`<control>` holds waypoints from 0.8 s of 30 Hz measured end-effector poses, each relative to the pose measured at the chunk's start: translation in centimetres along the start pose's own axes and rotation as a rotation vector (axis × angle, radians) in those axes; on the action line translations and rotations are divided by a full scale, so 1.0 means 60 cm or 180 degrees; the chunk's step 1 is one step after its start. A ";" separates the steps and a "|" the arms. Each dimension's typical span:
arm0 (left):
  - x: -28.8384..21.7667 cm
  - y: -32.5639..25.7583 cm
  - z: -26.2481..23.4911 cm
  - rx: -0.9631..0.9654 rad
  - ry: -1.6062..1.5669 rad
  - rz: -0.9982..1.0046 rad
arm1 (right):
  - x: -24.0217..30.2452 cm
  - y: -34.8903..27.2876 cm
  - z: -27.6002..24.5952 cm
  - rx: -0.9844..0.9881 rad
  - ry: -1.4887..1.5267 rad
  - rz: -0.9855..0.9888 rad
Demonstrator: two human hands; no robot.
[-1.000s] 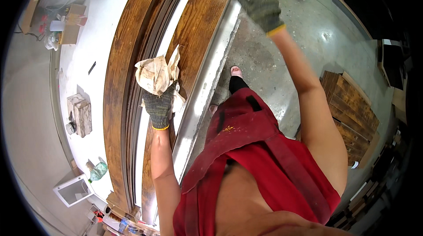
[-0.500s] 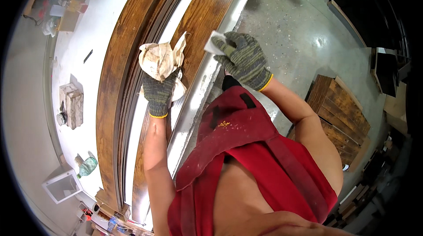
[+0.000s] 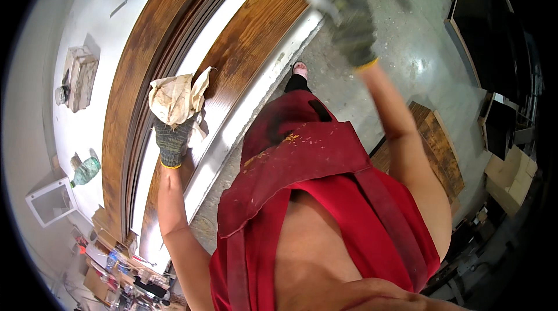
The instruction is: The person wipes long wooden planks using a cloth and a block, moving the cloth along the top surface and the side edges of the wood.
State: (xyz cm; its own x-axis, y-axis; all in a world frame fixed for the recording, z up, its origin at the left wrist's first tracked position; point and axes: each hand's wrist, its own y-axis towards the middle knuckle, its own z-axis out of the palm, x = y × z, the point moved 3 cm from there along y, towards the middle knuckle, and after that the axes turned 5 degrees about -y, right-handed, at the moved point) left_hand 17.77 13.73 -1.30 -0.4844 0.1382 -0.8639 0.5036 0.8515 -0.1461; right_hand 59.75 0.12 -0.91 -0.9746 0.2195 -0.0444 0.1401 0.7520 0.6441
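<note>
Left hand [image 3: 173, 143], gloved: closed on a crumpled, stained cloth [image 3: 174, 99], which bunches up beyond the knuckles and covers the fingertips; the exact grip is hidden. The near wood-grain plank [image 3: 247, 43] runs beneath this hand and cloth and on past them toward the right hand; its far end is lost in glare at the upper border.

Right hand [image 3: 353, 29], gloved: raised farther out than the left and well to its right, gripping a small whitish pad [image 3: 321, 0]. Both are motion-blurred; individual fingers cannot be separated, and whether the pad touches the plank cannot be determined.

Just left of the left hand lies a bundle of narrow dark brown strips [image 3: 157, 61]; next to it, farther left, a second wood-grain plank [image 3: 131, 78], cut off at the top. Well left on the white bench [image 3: 107, 35] stands a stained can with a round cap [image 3: 81, 78]. Left of the left hand and nearer the body, a green bottle [image 3: 87, 170] lies tilted, its contents indistinct.

Below the right hand, on the floor [image 3: 407, 38], boards [image 3: 442, 148] are partly hidden by the right forearm. Clutter nearer the body than the left hand is too small to identify.
</note>
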 end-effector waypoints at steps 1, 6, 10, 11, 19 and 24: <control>-0.017 -0.006 -0.003 0.0023 0.0071 -0.0090 | 0.061 -0.012 -0.029 0.0292 0.0258 -0.0269; 0.016 -0.031 -0.028 -0.0164 0.0598 0.0146 | 0.203 -0.073 -0.078 0.1225 0.1056 -0.0021; 0.069 -0.050 -0.066 0.0035 0.0286 0.0158 | 0.091 -0.013 -0.058 0.0103 0.0313 -0.0579; 0.056 -0.078 -0.087 -0.0039 -0.0026 -0.0060 | 0.016 -0.019 -0.005 0.0139 0.0675 0.0466; 0.082 -0.119 -0.123 -0.0166 0.0395 0.0291 | 0.277 -0.053 -0.093 0.0429 0.0328 -0.0861; 0.082 -0.127 -0.131 -0.0209 0.0458 0.0303 | 0.440 -0.091 -0.159 0.1028 0.1230 -0.0591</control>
State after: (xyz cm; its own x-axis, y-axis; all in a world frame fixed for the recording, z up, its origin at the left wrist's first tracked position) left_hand 5.91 11.92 -0.64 -0.5364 0.2867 -0.7937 0.5067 0.8616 -0.0312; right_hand 31.59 -4.12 1.68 -0.9728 -0.1343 0.1885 -0.0534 0.9227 0.3819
